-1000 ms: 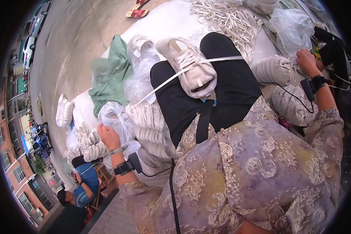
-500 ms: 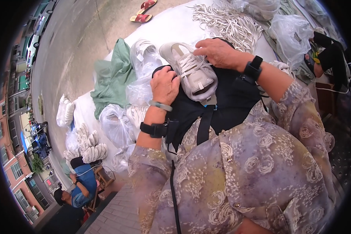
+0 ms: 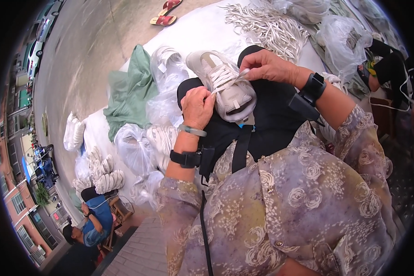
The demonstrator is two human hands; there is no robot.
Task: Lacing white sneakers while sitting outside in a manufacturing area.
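white sheet, mesh sneaker on lap, both hands pinching flat lace

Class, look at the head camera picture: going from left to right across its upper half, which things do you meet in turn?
Green cloth → left hand → pale sneaker → right hand → black wrist strap → clear plastic bag.

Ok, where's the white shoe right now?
In the head view the white shoe lies upper centre on the person's dark lap, between the left hand and the right hand, which pinches its lace.
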